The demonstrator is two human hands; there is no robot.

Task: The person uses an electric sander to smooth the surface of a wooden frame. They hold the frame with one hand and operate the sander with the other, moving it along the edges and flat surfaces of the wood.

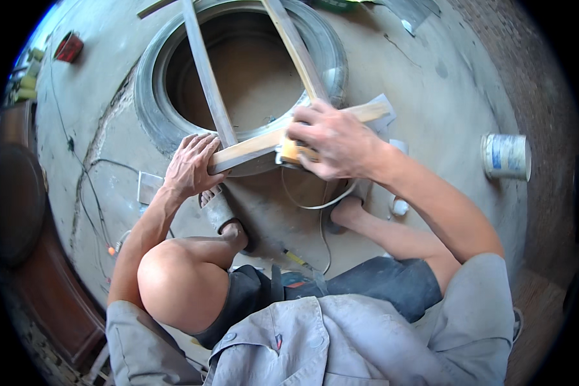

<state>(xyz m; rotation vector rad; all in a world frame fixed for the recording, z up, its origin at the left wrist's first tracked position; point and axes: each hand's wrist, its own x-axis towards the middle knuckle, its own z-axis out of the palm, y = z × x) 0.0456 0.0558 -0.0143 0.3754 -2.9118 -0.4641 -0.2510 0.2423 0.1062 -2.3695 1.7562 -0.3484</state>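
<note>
A wooden frame [248,148] of pale slats lies across a large tire [151,96] on the floor in front of me. My left hand [192,164] grips the left end of its near crosspiece, fingers over the top. Farther right on that crosspiece, my right hand [338,141] is wrapped round a yellow and black power sander [293,153], pressed against the wood. Its underside is hidden. From the sander a pale cord [302,206] loops down between my feet. Two long slats [206,77] run away from the crosspiece over the tire's opening.
A paint-smeared white bucket [505,157] lies at the right, a small red bucket [68,48] at the far left. Dark cables [87,174] trail over the cracked floor. Brown wooden furniture [58,289] borders the left. A yellow-handled tool [297,259] rests between my legs.
</note>
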